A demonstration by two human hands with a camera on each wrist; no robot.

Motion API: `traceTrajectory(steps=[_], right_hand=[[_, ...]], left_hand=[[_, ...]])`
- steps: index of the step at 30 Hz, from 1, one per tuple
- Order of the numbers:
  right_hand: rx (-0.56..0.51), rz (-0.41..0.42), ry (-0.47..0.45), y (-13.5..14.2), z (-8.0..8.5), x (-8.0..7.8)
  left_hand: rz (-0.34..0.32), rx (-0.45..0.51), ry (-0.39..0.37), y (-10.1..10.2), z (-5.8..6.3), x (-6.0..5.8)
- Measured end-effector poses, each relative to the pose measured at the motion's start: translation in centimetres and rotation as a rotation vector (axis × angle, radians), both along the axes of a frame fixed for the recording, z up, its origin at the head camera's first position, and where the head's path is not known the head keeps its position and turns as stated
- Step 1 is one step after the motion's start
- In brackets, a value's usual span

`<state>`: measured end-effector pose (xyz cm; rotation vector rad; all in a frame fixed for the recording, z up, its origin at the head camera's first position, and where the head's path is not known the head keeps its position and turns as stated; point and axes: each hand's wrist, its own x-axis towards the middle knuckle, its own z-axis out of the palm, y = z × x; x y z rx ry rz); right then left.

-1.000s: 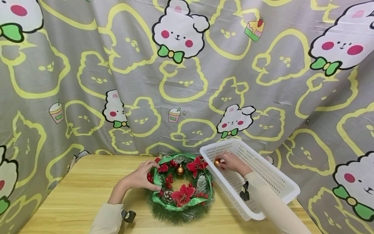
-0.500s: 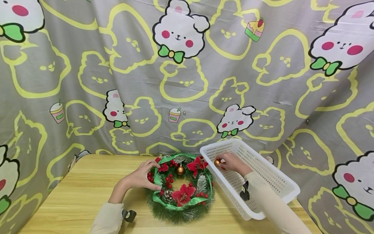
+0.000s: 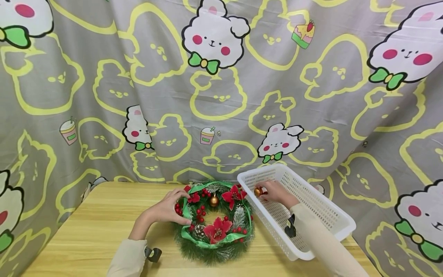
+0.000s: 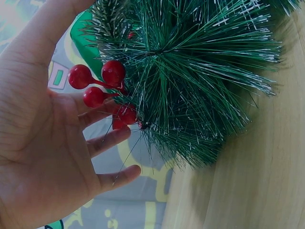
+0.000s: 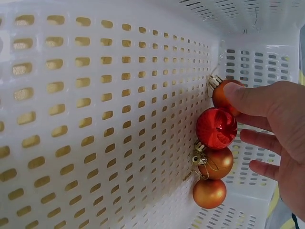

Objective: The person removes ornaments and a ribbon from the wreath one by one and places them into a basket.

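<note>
A Christmas wreath (image 3: pixel 217 256) with a green ribbon, red poinsettias, berries, a pine cone and one gold bauble (image 3: pixel 214 200) lies on the table. My left hand (image 3: pixel 169 207) is at its left side, thumb and fingers spread. In the left wrist view, the fingers of that hand (image 4: pixel 43 129) extend loosely behind red berries (image 4: pixel 113 73). Inside the white basket (image 3: pixel 294 252), my right hand (image 3: pixel 275 192) pinches an orange-gold bauble (image 5: pixel 221 98) between thumb and fingers. Beside it in the right wrist view lie a shiny red bauble (image 5: pixel 217 128) and two more orange-gold baubles (image 5: pixel 209 193).
The wooden table (image 3: pixel 97 223) extends to the left of the wreath. Right of the wreath stands the perforated basket, set at an angle with raised walls. A grey curtain (image 3: pixel 166 100) with cartoon prints hangs behind the table.
</note>
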<state>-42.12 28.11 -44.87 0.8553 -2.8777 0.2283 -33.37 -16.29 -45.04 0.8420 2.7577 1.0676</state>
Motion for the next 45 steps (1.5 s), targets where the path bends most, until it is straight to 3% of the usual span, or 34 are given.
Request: traceTrajectory(steps=[12, 45], right_hand=[[0.007, 0.008, 0.057, -0.1, 0.1, 0.1], [-0.039, 0.022, 0.029, 0.2, 1.3, 0.1]], left_hand=[[-0.006, 0.011, -0.003, 0.0, 0.2, 0.0], [-0.004, 0.012, -0.008, -0.2, 0.1, 0.0]])
